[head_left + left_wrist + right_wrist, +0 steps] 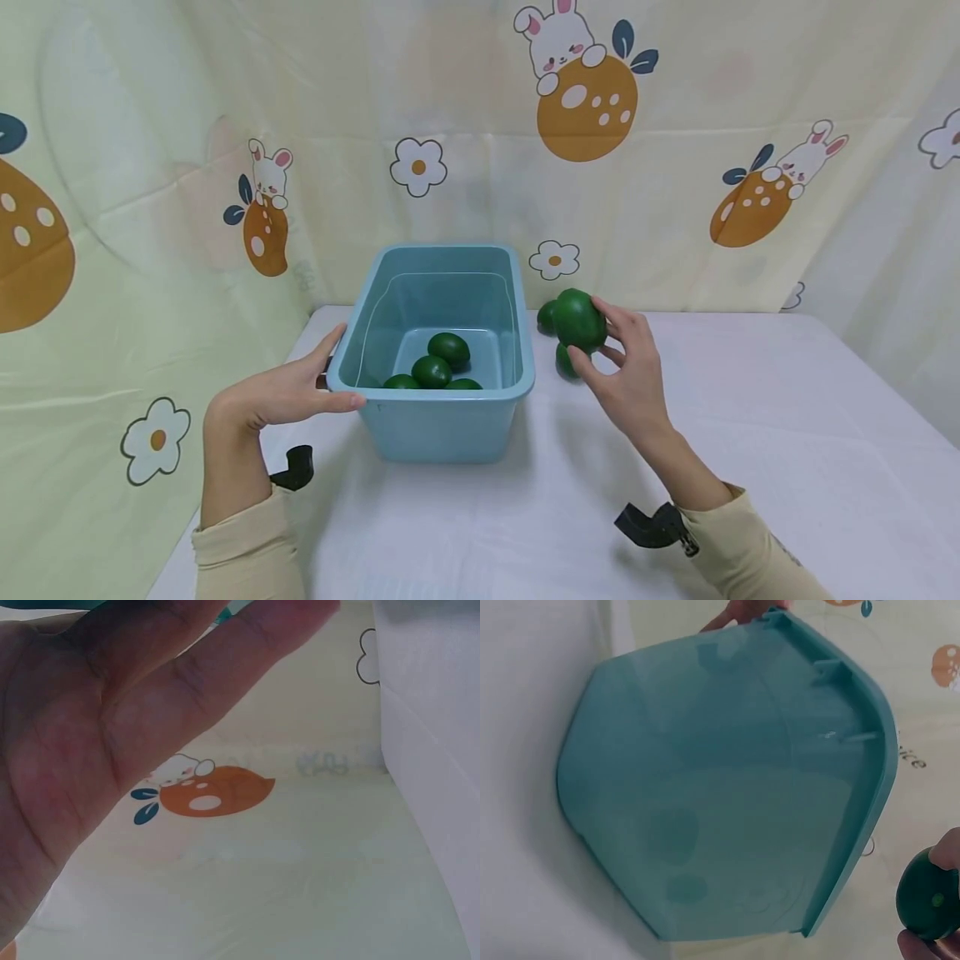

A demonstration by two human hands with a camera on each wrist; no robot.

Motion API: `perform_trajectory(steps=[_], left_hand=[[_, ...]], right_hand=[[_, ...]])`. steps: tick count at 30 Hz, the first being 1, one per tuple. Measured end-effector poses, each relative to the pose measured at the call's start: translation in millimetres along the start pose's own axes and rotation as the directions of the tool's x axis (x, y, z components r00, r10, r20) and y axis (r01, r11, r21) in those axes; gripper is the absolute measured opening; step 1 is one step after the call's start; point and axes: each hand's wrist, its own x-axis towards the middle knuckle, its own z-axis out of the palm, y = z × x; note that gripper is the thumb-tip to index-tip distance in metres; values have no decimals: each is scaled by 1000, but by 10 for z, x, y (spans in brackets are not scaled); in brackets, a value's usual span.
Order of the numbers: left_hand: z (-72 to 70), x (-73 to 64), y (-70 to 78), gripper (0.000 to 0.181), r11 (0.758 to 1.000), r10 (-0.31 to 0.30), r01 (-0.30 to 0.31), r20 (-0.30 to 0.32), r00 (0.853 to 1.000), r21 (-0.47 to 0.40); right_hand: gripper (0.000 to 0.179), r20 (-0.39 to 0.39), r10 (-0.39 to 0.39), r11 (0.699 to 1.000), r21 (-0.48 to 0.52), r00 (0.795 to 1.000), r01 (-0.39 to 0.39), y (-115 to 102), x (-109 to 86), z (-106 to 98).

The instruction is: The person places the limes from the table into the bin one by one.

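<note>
A light blue plastic bin (446, 425) stands on the table, with several smooth dark green avocados (449, 350) on its floor. My left hand (288, 390) rests against the bin's near left corner, thumb along the near rim and fingers along the left side. In the left wrist view, the fingers (202, 682) look straight. Right of the bin, my right hand (630, 367) pinches an avocado (579, 319) between thumb and fingers. Two more avocados (547, 317) lie on the table behind it, partly hidden. In the right wrist view, the held avocado (928, 896) shows a pale stem spot.
The white-covered table (750, 433) extends to the right and in front of the bin. A printed curtain (465, 83) with rabbits and flowers hangs behind the table and along its left side. Black mounts (651, 527) are worn at both wrists.
</note>
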Motion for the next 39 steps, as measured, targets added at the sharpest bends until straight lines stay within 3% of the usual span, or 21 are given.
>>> perform_trajectory(steps=[10, 21, 31, 39], left_hand=[[3, 2, -6, 96, 1000, -3, 3, -10, 1000, 14], [9, 2, 2, 97, 1000, -3, 3, -6, 1000, 7], [4, -5, 22, 97, 1000, -20, 20, -8, 1000, 14], [-1, 0, 20, 97, 1000, -23, 23, -8, 1000, 16]], right_hand=[[64, -10, -52, 997, 50, 999, 53, -223, -60, -45], [68, -32, -126, 989, 74, 992, 128, -298, -95, -52], [68, 36, -276, 957, 99, 961, 271, -330, -185, 63], [67, 68, -303, 950, 97, 951, 296, -342, -213, 117]])
